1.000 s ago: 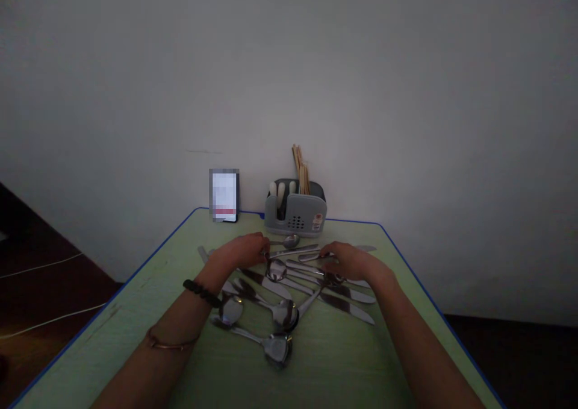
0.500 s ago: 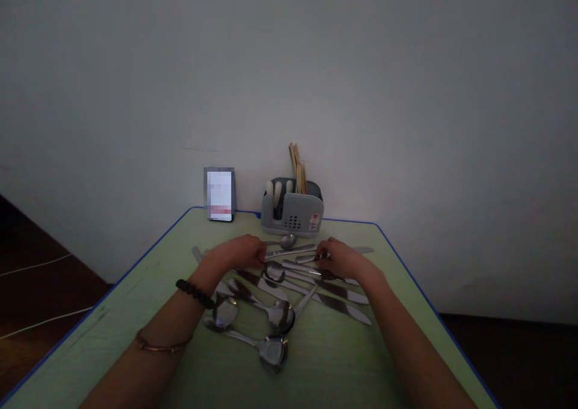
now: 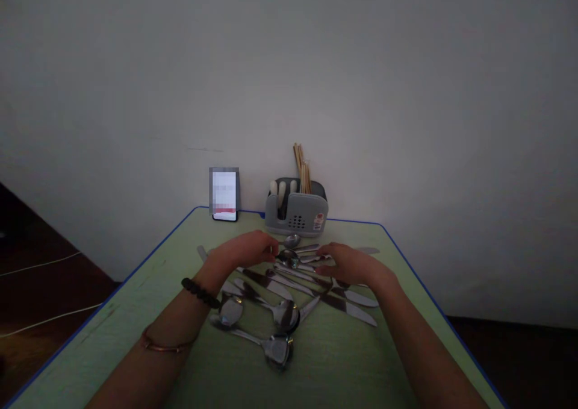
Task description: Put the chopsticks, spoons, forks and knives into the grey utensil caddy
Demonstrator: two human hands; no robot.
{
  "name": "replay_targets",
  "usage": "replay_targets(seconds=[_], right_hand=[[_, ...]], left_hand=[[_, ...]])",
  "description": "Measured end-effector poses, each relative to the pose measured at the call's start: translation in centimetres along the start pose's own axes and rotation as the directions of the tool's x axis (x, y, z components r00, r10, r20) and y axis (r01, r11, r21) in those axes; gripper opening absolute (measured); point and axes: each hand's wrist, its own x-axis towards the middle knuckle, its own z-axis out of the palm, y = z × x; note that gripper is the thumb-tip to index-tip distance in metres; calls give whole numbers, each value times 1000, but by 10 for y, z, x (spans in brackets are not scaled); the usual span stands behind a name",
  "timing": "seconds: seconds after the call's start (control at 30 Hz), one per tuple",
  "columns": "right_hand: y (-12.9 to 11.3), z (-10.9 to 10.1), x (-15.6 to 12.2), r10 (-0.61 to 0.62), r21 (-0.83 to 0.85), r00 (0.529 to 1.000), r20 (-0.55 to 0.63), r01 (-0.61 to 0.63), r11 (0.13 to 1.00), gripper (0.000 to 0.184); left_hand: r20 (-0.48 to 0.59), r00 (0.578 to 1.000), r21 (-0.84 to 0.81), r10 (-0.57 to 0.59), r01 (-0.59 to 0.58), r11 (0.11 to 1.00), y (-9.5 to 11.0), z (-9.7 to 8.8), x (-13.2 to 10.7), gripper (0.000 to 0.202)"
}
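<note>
My left hand [image 3: 255, 247] is closed, its fingertips at a metal spoon [image 3: 288, 258] whose bowl points right; the hand hides the grip. Just behind lies another spoon [image 3: 292, 241]. Over the right side of the cutlery hangs my right hand [image 3: 345, 262], thumb and fingers apart, with no item visible between them. Several table knives [image 3: 347, 308] lie slanted below it. In front are a large round spoon [image 3: 286, 315], another round-bowled spoon [image 3: 231, 309] and a flat square-ended metal utensil [image 3: 276, 350].
A grey cutlery holder [image 3: 295, 214] stands at the back, holding wooden chopsticks [image 3: 305, 177] and several white-handled pieces [image 3: 282, 192]. To its left a phone [image 3: 224, 195] leans on the wall. The pale green table [image 3: 149, 294] has a blue edge.
My left hand has shifted a little up and right, and the spoon at its fingertips has moved with it, away from the knives. My right hand's fingers have spread apart.
</note>
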Motion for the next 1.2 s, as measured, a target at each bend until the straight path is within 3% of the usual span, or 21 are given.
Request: replay_targets(seconds=[0.1,0.27,0.4,0.5,0.67,0.83,1.03,1.2], right_hand=[[-5,-8,-7,27,-15,998,53,-26,1000,40],[-27,-9,-12,-61,-52,976,207,73,996,34],[-40,1,-9,-74,-97,940,332,112,989,33],[-47,6,-8,-94,-56,934,346,121,991,34],[-58,15,-6,-119,-19,945,304,131,991,50],[-57,22,1,-168,-38,946,277,186,982,23],[-34,-7,-6,-258,16,966,-7,258,966,21],[-12,-34,-22,-157,171,969,-191,191,967,28]], left_hand=[[4,1000,42,-16,16,999,-5,7,5,15],[-6,997,50,-77,77,996,-8,14,8,21],[4,994,66,-111,110,992,-1,8,1,22],[68,987,61,-143,139,988,8,1,-5,22],[81,986,29,-146,144,989,15,-2,-8,26],[105,985,30,-135,133,991,15,-3,-9,27],[92,995,-38,-24,27,999,26,-11,-14,25],[99,993,-213,57,-35,976,46,-20,-19,39]])
